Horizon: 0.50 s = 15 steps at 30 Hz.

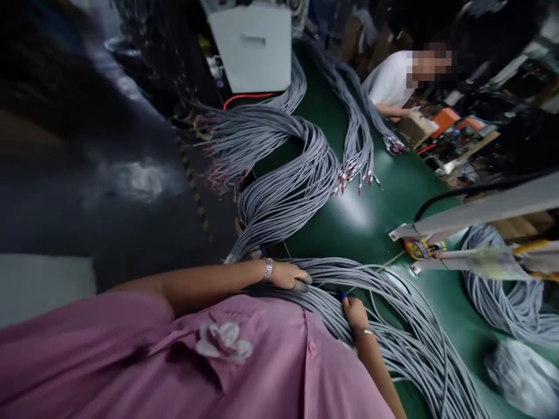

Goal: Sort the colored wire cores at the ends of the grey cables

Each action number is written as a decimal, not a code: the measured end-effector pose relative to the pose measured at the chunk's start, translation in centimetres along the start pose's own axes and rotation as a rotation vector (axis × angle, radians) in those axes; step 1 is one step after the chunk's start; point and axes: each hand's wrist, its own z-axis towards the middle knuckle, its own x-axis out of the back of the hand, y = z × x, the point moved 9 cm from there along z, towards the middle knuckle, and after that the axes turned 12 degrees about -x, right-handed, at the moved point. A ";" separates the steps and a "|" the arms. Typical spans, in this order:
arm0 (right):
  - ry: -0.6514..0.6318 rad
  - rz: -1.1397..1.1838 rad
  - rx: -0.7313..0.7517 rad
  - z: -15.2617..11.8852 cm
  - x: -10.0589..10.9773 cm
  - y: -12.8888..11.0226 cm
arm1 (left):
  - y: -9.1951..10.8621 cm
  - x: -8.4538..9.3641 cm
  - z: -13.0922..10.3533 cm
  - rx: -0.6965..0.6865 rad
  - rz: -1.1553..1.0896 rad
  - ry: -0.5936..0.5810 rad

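Note:
A thick bundle of grey cables [419, 326] curves across the green table right in front of me. My left hand [286, 276], with a metal watch at the wrist and dark coverings on the fingertips, is closed around part of this bundle. To its right, my right hand [356, 314] lies against the same cables with its fingers bent closed. Something blue shows at one of its fingertips. A thin pale strand [393, 259] runs from near that fingertip toward a metal post; whether the fingers grip it is hidden.
Another looped cable bundle [297, 174] lies ahead, its red-tipped ends over the left table edge. More cables [358, 139] stretch behind it. At right are white metal posts [480, 203], a cable coil [502, 302] and a clear plastic bag [524, 372]. A person [388, 81] works beyond.

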 end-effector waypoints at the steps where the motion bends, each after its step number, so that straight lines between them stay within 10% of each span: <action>1: 0.015 -0.033 -0.011 0.1 -0.2 0.1 | -2.0 -0.3 -1.5 0.030 -0.045 0.009; 10: 0.135 -0.255 -0.051 0.5 -0.8 -0.2 | -12.4 -5.1 -8.2 0.032 -0.483 0.217; 15: 0.167 -0.320 -0.037 0.4 -0.8 -0.6 | -21.4 -4.1 -12.3 0.318 -0.923 0.788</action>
